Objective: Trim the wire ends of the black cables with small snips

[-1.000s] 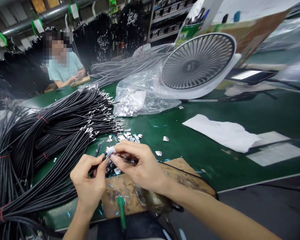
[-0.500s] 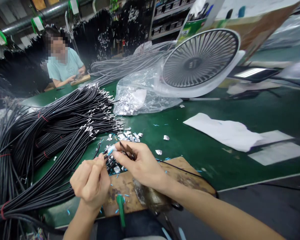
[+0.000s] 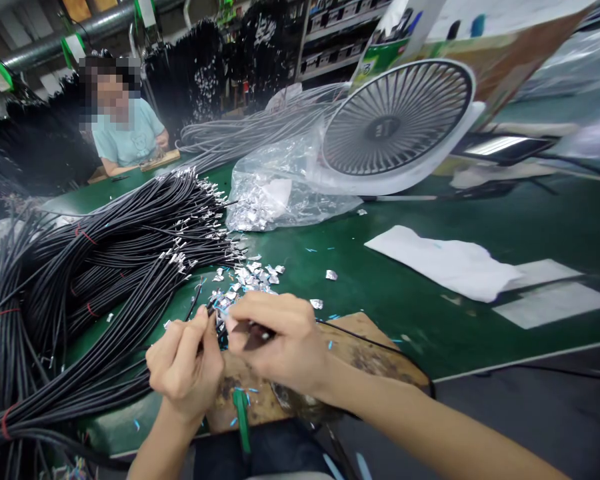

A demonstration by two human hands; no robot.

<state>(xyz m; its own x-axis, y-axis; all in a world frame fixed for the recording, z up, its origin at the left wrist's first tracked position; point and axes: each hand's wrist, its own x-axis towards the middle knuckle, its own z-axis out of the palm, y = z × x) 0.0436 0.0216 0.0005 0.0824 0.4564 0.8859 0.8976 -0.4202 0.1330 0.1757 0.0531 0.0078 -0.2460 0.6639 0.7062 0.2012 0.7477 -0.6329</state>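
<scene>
My left hand (image 3: 185,357) is closed in a pinch on the end of a black cable (image 3: 211,308), just above the front of the bench. Close beside it on the right, my right hand (image 3: 287,340) is curled around a dark metal tool (image 3: 256,335). The fingers hide much of this tool, so its exact kind is unclear. Its fingertips come near the cable end, where bluish strands show faintly. Behind both hands lie foil scraps (image 3: 255,275). A large bundle of black cables (image 3: 130,230) with silvery ends spreads to the left.
A worn wooden board (image 3: 380,360) and a green-handled piece (image 3: 241,410) are below my hands. Farther back are a clear bag (image 3: 300,207) holding foil bits and a round fan (image 3: 400,120). White paper (image 3: 440,260) lies right. Another person (image 3: 130,137) sits across the bench.
My right hand has turned and its fingers have curled in more around the dark tool. My left hand keeps its pinch on the cable and has shifted slightly right.
</scene>
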